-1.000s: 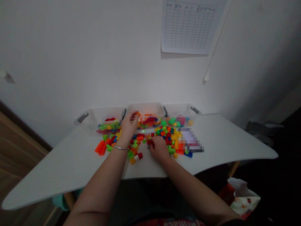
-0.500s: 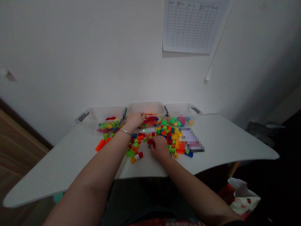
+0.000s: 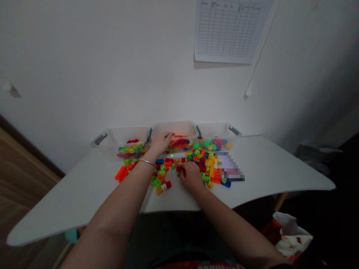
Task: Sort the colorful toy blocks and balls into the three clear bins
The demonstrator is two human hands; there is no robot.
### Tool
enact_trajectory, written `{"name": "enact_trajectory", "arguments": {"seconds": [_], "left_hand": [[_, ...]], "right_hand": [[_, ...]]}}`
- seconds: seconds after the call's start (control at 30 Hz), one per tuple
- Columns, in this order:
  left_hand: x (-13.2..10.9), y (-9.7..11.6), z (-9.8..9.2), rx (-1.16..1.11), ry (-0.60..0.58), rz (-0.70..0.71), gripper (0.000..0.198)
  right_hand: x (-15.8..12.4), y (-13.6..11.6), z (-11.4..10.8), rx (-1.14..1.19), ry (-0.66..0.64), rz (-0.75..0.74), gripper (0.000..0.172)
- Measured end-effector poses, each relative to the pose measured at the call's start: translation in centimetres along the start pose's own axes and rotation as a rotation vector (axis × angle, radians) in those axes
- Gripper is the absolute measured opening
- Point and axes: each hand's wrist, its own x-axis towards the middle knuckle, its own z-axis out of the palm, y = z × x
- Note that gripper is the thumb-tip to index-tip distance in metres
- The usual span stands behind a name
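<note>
My left hand (image 3: 162, 142) reaches over the front left part of the middle clear bin (image 3: 175, 127). Its fingers are stretched out and a little apart, with nothing visible in them. Orange, red and blue pieces lie inside that bin. On the table, my right hand (image 3: 192, 175) rests at the near side of a pile of toy building bricks (image 3: 209, 162). Its fingers curl down over a dark red brick (image 3: 181, 169), pinched by the thumb side; the palm hides part of it. More bricks (image 3: 161, 179) lie scattered between my two arms.
A left clear bin (image 3: 123, 134) holds flower-like pieces, and a right one (image 3: 215, 129) holds coloured balls. Right of the pile lies a pixelated flat object (image 3: 230, 166). Orange bricks (image 3: 121, 173) sit left of my left forearm. A printed sheet (image 3: 227, 33) hangs on the wall.
The fingers of my left hand have loosened and straightened over the middle bin. My right hand stays at the same spot on the dark red brick.
</note>
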Motion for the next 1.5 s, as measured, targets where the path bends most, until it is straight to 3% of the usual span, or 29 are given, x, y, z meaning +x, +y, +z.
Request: {"name": "enact_trajectory", "arguments": {"seconds": [0.1, 0.2, 0.27, 0.4, 0.53, 0.8, 1.5], "left_hand": [[-1.3, 0.1, -0.4, -0.173, 0.154, 0.079, 0.032], [-3.7, 0.9, -0.8, -0.242, 0.334, 0.068, 0.027], [-5.7, 1.5, -1.0, -0.217, 0.361, 0.03, 0.026], [-9.9, 2.1, -0.8, 0.053, 0.141, -0.014, 0.025], [-12.2, 1.3, 0.4, 0.339, -0.062, 0.005, 0.029], [-12.5, -1.3, 2.2, 0.408, -0.139, 0.019, 0.032], [-11.9, -2.2, 4.1, 0.41, -0.114, -0.014, 0.031]], "right_hand": [[0.0, -0.1, -0.1, -0.002, -0.004, 0.0, 0.026], [0.0, -0.2, -0.2, 0.0, -0.012, 0.004, 0.027], [0.0, -0.2, -0.2, 0.001, -0.01, 0.004, 0.027], [-0.1, -0.2, -0.1, 0.009, 0.006, -0.015, 0.026], [-0.1, -0.3, -0.2, -0.013, -0.005, -0.018, 0.026], [0.0, -0.3, -0.1, -0.004, -0.019, -0.018, 0.024], [-0.1, -0.2, 0.1, -0.016, 0.014, -0.041, 0.02]]}}
